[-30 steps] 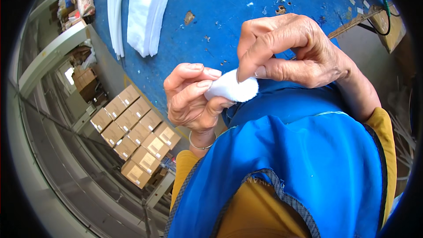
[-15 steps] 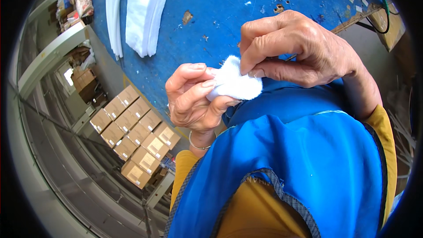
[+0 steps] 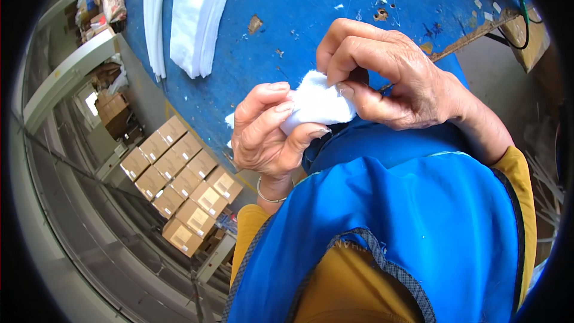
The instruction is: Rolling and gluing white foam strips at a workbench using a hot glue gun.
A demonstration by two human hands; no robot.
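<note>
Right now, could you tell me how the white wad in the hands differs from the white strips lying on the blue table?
The wad is small and bunched; the strips are long and flat. The wad sits pinched between the left hand and right hand; the strips lie untouched. Both are white.

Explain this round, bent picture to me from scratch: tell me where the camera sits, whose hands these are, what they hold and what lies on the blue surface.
There is no machine here. A person wears a wide fisheye camera on the head, looking down, which is why straight edges curve and the corners are black. The two hands belong to that person. The left hand and the right hand together pinch a small white wad of soft material just above the person's blue apron. Beyond them is a worn blue table with chipped paint. On it lie folded white fabric strips. Off to the left, lower down, stand rows of small cardboard boxes.
</note>
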